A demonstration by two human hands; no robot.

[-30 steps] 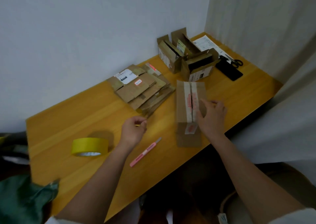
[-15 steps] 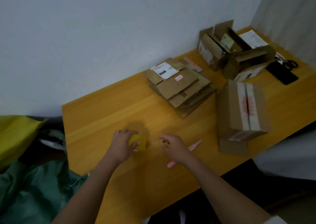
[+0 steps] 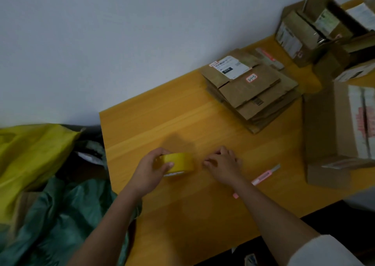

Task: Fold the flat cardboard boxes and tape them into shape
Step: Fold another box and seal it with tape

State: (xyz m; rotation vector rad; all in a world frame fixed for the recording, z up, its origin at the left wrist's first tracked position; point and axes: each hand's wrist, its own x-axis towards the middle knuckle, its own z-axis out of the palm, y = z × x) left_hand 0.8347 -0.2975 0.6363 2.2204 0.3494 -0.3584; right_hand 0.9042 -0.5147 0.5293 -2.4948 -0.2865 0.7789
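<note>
The left hand (image 3: 151,169) grips a yellow tape roll (image 3: 178,162) lying on the wooden table (image 3: 182,215), thumb across its near side, fingers curled over the far rim. Just beside it, the right hand (image 3: 224,165) hovers with fingers loosely bent, holding nothing. A pink utility knife (image 3: 263,176) lies to the right. A stack of flat cardboard boxes (image 3: 251,91) sits further back, a folded box (image 3: 336,131) at the right edge.
</note>
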